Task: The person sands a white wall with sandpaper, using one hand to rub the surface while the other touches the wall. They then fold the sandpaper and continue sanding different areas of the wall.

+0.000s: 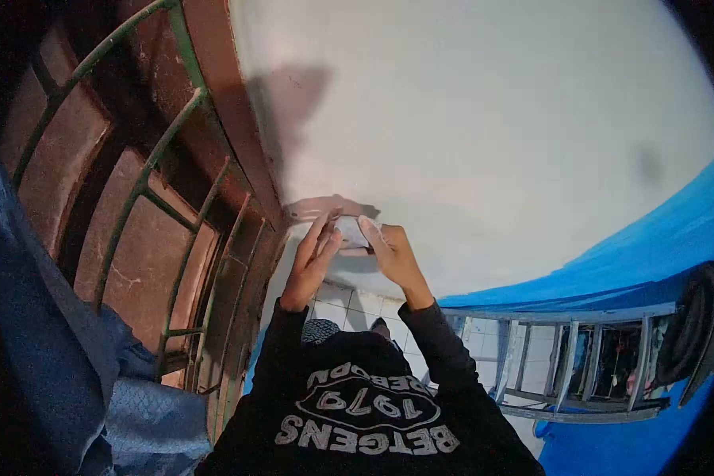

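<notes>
Near the white wall, I hold a small pale grey, flat piece (351, 231) in front of me between both hands; what kind of thing it is I cannot make out. My left hand (317, 255) is closed on its left edge, thumb and fingers on either side. On the opposite edge, my right hand (391, 251) grips it, with the thumb lying over the front and the fingers partly hidden behind. Whitish dust seems to coat some of the fingers.
A white wall (484, 159) with a blue lower band (650, 246) stands ahead. On the left are green metal bars (127, 206) over a brown wooden frame and a blue cloth (147, 412). A ladder (563, 365) is at the right, above white floor tiles (333, 296).
</notes>
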The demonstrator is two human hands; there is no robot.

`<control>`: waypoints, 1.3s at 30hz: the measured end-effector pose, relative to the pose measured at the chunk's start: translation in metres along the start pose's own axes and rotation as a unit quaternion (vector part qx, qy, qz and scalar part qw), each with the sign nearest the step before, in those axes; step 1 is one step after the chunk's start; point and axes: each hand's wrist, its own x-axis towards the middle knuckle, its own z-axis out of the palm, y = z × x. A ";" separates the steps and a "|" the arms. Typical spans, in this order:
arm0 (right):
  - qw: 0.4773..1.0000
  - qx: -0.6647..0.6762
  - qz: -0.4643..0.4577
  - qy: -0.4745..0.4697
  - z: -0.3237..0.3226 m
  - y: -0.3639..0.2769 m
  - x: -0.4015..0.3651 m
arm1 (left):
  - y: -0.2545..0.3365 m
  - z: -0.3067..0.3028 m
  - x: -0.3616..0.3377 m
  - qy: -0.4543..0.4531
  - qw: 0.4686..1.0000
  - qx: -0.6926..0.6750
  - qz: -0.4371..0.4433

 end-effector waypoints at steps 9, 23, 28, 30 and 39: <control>0.782 -0.510 -0.360 0.012 -0.010 -0.071 0.012 | -0.023 0.004 -0.014 0.020 0.999 -0.016 -0.038; 0.550 -0.694 -0.455 -0.095 -0.043 -0.105 0.064 | -0.068 0.009 -0.045 0.018 0.997 0.072 -0.002; 0.467 -0.727 -0.497 -0.072 -0.034 -0.135 0.072 | -0.072 0.012 -0.054 -0.012 0.997 0.080 0.008; 0.413 -0.748 -0.519 -0.017 -0.027 -0.149 0.076 | -0.070 0.016 -0.060 -0.010 0.997 0.079 -0.006; 0.360 -0.796 -0.447 -0.193 -0.029 -0.111 0.066 | -0.062 0.023 -0.077 -0.024 0.990 0.135 0.039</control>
